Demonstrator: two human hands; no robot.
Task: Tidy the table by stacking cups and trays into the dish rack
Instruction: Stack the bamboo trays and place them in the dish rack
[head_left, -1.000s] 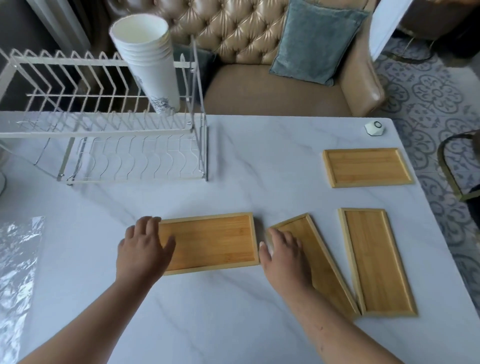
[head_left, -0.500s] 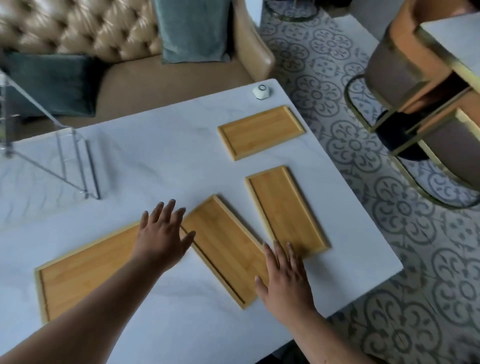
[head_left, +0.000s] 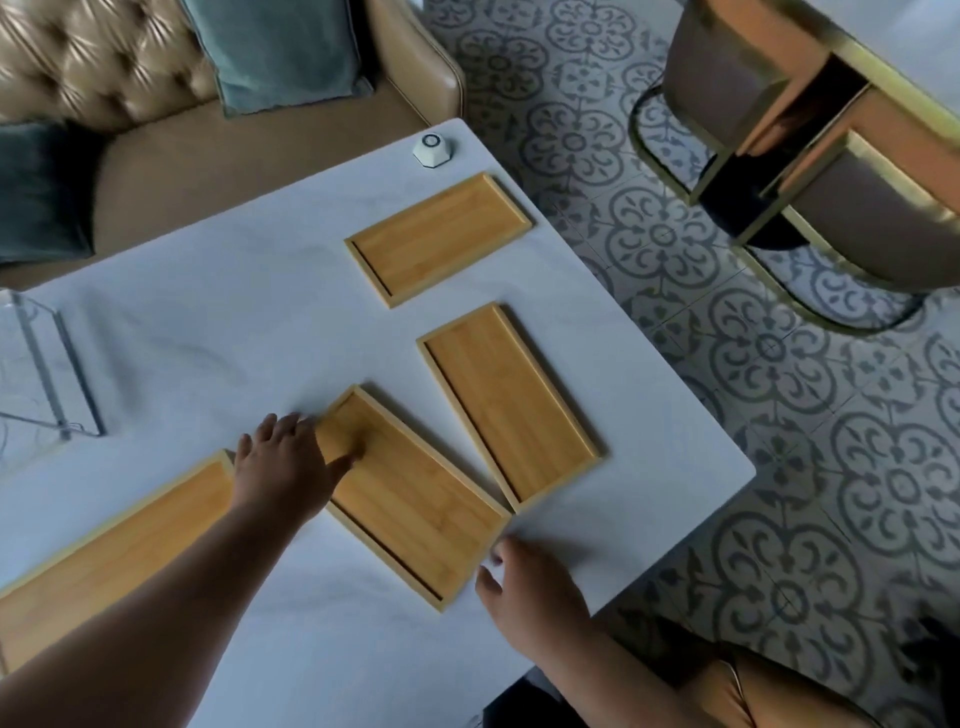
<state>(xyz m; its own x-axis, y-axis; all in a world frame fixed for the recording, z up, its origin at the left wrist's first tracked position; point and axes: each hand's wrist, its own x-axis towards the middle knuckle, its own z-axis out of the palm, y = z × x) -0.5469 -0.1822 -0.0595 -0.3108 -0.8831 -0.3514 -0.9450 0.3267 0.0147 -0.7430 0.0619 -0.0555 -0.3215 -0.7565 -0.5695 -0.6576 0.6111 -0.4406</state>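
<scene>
Several flat bamboo trays lie on the white marble table (head_left: 218, 332). The middle tray (head_left: 415, 499) lies at a slant. My left hand (head_left: 285, 467) grips its far end, thumb on the inside and fingers over the corner. My right hand (head_left: 530, 587) is at the tray's near right corner, fingers apart and touching the edge. Another tray (head_left: 114, 561) lies under my left forearm, a third tray (head_left: 511, 405) to the right and a fourth tray (head_left: 439, 239) farther back. Only a blurred corner of the white wire dish rack (head_left: 57, 374) shows at the left edge. No cups are in view.
A small white hexagonal device (head_left: 431, 149) sits near the table's far right corner. A tan tufted sofa (head_left: 218, 171) with teal cushions stands behind the table. To the right are a patterned tile floor and a gold-framed chair (head_left: 831, 197). The table's right edge runs close to the trays.
My view has swung to the right, so the rack and cups have left the frame. My left hand moved from the left tray to the middle tray's far end. My right hand slid to its near corner.
</scene>
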